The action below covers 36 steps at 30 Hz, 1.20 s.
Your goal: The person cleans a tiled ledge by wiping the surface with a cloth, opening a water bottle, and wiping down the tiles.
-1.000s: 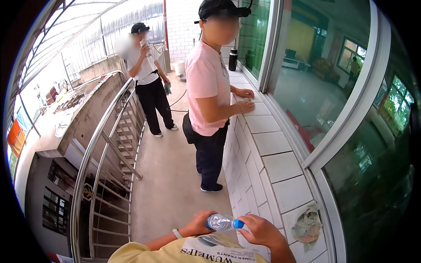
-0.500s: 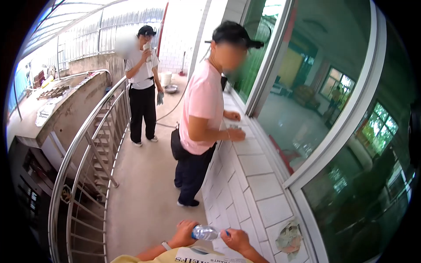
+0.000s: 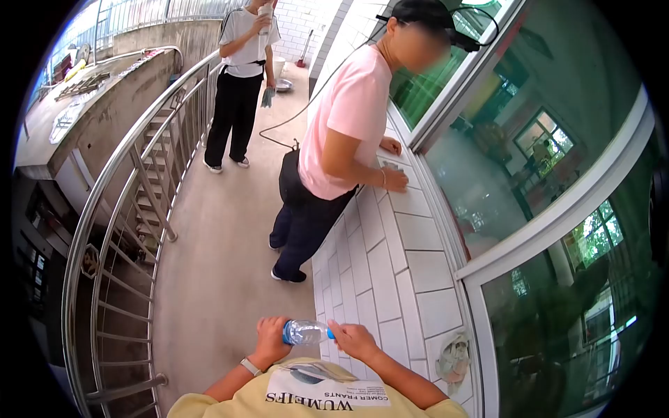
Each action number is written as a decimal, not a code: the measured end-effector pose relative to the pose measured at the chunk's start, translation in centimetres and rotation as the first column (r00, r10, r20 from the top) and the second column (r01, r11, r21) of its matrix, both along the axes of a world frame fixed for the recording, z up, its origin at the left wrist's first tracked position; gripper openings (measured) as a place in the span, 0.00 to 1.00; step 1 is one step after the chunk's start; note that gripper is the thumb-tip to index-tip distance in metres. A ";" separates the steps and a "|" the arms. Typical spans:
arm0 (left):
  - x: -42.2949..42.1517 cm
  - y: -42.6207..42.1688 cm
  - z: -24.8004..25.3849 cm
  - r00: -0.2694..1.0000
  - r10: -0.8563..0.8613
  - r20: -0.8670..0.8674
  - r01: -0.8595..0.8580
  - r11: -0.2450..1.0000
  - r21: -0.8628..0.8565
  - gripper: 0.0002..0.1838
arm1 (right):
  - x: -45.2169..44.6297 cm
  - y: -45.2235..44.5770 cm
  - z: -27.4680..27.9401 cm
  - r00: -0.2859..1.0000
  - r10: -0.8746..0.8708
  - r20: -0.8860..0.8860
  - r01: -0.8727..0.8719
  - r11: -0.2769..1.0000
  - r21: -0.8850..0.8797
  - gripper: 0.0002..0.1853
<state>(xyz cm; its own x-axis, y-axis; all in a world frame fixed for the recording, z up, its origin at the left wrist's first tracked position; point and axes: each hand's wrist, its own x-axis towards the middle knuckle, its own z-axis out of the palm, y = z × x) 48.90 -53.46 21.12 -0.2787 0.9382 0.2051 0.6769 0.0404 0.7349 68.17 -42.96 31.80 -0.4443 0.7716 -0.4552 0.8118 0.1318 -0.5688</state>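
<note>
A clear plastic bottle lies sideways in front of my chest, its blue cap toward the right. My left hand is wrapped round the bottle's base end, beside a blue label band. The fingers of my right hand pinch the blue cap, which is at the bottle's neck; whether it is loose cannot be seen. To the right, a crumpled cloth rests on the white tiled ledge.
A person in a pink shirt leans at the ledge, one hand on a cloth. Farther back, a person in white holds a bottle near the face. A metal railing runs along the left, glass windows along the right.
The view has shifted and tilted down. The bottle stays between my hands, and my right hand is closer round the cap. The person in pink leans farther over the ledge.
</note>
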 end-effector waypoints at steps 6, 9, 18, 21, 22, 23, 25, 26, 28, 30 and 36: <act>0.4 -0.3 0.6 0.971 -0.144 0.192 0.156 0.987 -0.049 0.30 | 0.4 -2.7 2.3 0.932 0.302 -0.200 -0.115 0.770 0.628 0.15; 0.9 0.0 0.8 0.970 -0.208 0.124 0.199 0.977 0.079 0.32 | 1.4 -2.8 2.4 0.896 0.371 -0.245 -0.113 0.723 0.682 0.14; 1.1 0.0 1.8 0.949 -0.303 0.090 0.300 0.953 0.047 0.31 | 1.9 -4.0 2.4 0.924 0.302 -0.233 -0.061 0.719 0.692 0.12; 1.0 -0.1 2.3 0.952 -0.293 0.086 0.290 0.956 0.043 0.29 | 1.7 -4.5 2.6 0.956 0.213 -0.202 -0.044 0.785 0.618 0.11; 1.0 -0.2 2.2 0.952 -0.294 0.085 0.291 0.956 0.043 0.29 | 1.6 -4.5 2.6 0.956 0.212 -0.203 -0.043 0.785 0.618 0.11; 1.0 -0.2 2.1 0.954 -0.287 0.092 0.284 0.958 0.045 0.29 | 1.5 -4.5 2.5 0.959 0.193 -0.207 -0.028 0.793 0.609 0.11; 0.9 -0.3 1.8 0.955 -0.279 0.099 0.276 0.960 0.047 0.29 | 1.2 -4.5 2.3 0.962 0.175 -0.211 -0.014 0.800 0.600 0.11; 0.9 -0.3 1.6 0.958 -0.270 0.095 0.265 0.962 0.056 0.29 | 1.0 -4.5 2.2 0.962 0.167 -0.218 -0.002 0.798 0.603 0.11; 0.8 -0.5 1.6 0.967 -0.238 0.092 0.233 0.970 0.066 0.28 | 0.6 -4.4 2.2 0.958 0.181 -0.224 -0.009 0.796 0.605 0.11; 0.5 -0.7 1.9 0.978 -0.210 0.017 0.209 0.977 0.037 0.29 | 0.2 -4.4 2.2 0.977 0.127 -0.174 -0.008 0.830 0.558 0.12; 0.1 -0.2 0.2 0.963 -0.183 0.196 0.173 0.983 0.064 0.30 | -0.9 -3.8 3.9 0.950 0.113 -0.290 0.033 0.890 0.455 0.20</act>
